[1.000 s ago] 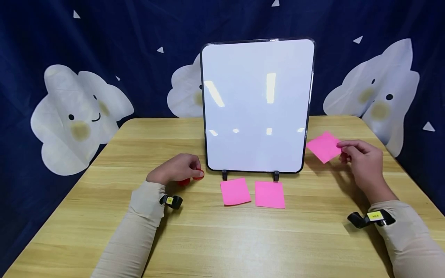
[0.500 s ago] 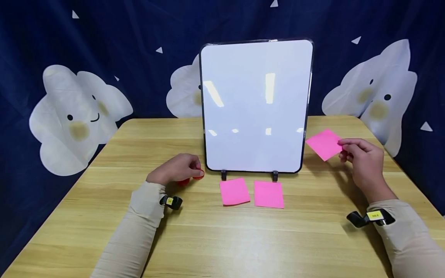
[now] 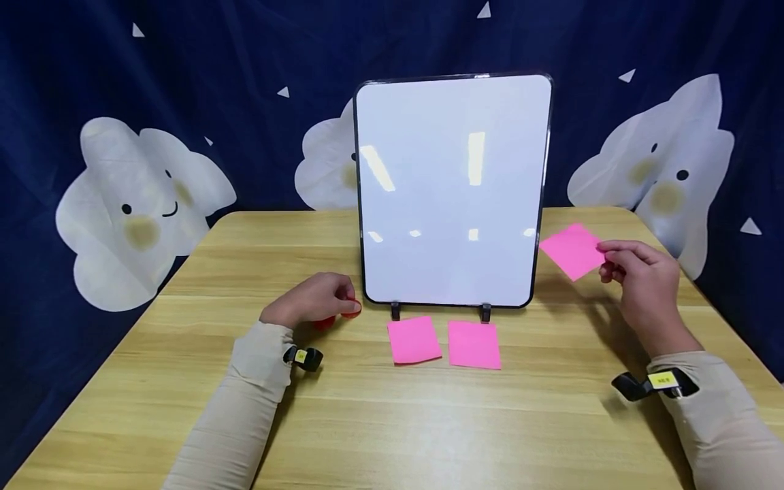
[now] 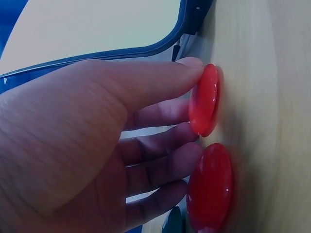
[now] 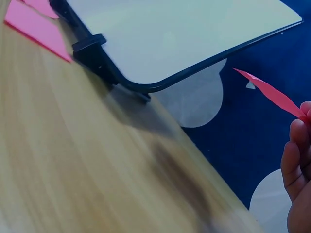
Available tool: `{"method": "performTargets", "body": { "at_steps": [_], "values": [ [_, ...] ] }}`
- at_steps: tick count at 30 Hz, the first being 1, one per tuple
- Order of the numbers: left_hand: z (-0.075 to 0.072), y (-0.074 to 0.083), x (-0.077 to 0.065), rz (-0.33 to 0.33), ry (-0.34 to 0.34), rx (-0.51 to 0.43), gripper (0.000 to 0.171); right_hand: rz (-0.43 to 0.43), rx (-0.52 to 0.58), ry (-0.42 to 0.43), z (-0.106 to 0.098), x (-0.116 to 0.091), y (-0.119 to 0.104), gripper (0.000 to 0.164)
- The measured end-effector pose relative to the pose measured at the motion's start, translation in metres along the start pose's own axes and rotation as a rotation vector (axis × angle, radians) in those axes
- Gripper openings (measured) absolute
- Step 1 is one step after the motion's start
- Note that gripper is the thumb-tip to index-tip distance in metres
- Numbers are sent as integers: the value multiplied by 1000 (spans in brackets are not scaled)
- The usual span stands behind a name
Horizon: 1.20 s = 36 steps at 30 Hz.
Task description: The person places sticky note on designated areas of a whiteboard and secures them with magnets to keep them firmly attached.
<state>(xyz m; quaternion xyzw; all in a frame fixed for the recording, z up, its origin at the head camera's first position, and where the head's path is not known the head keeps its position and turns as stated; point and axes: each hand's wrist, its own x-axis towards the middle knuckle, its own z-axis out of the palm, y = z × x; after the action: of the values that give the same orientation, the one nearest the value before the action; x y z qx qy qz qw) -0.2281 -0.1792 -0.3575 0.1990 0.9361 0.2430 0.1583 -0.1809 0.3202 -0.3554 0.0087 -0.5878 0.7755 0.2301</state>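
Note:
My left hand (image 3: 315, 299) is low over the table, left of the whiteboard (image 3: 453, 190). Its thumb and fingertips pinch a glossy red round magnet (image 4: 204, 102) by the edge, close to the tabletop. A second red magnet (image 4: 210, 188) lies right beside it, near the other fingertips. To the right of the board, my right hand (image 3: 646, 286) holds a pink sticky note (image 3: 572, 252) by one corner between thumb and index finger. That note hangs in the air, its left corner near the board's edge; the right wrist view shows it nearly edge-on.
The whiteboard stands upright on black feet (image 3: 486, 313). Two pink sticky notes lie before it, a left one (image 3: 414, 339) and a right one (image 3: 474, 344). Part of a dark rounded thing (image 4: 173, 221) shows below the left fingers. A dark blue curtain (image 3: 245, 41) hangs behind the table.
My right hand has lifted slightly with the pink sticky note. The left hand keeps its place at the red magnets, and the head view has shifted a little.

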Motion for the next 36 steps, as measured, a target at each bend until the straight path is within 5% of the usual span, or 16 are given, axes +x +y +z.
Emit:
{"method": "performTargets", "body": {
  "at_steps": [9, 21, 36],
  "values": [
    [4, 0, 2, -3, 13, 6, 19, -37, 139, 0, 8, 6, -12, 18],
    [5, 2, 3, -18, 23, 13, 19, -50, 138, -32, 18, 10, -12, 16],
    [4, 0, 1, -25, 28, 5, 21, -74, 267, 46, 28, 19, -28, 12]
  ]
}}
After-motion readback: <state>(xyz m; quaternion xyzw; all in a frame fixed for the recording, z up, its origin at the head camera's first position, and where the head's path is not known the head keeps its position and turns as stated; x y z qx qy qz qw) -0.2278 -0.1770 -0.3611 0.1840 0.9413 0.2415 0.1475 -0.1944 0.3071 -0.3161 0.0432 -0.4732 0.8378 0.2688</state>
